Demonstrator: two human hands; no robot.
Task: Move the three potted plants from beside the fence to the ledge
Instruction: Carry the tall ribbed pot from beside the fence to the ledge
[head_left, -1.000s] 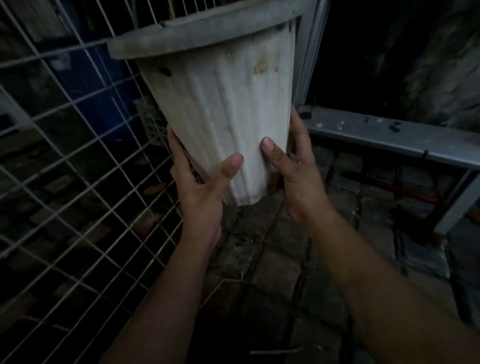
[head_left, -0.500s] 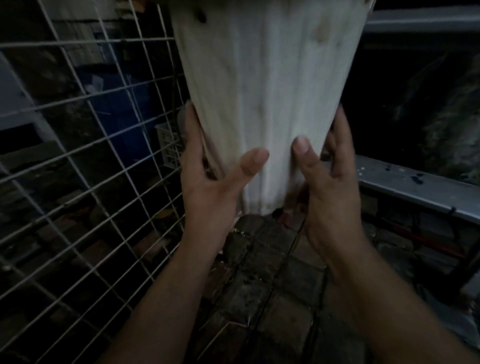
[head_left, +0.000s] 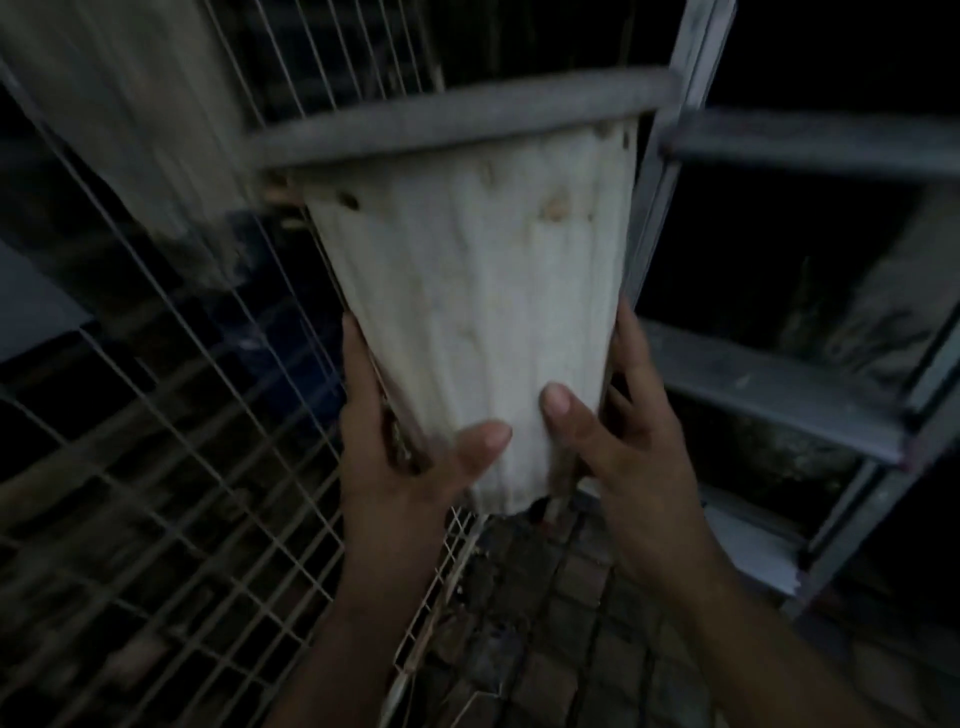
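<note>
white ribbed pot (head_left: 467, 322) is held in the air beside the wire fence (head_left: 156, 493), above the brick floor (head_left: 540, 623). left hand (head_left: 400, 467) and right hand (head_left: 628, 447) clamp its narrow lower end from both sides, thumbs across the front, fingers wrapped behind. plant out of frame. looks like stiff plastic, probably top-heavy with soil, maybe dusty-slick. taper wedges into the grip, but tipping is the risk: i'd put one palm under the base.

White ribbed pot (head_left: 483, 322) with grey rim, white wire fence (head_left: 171, 467)
</note>
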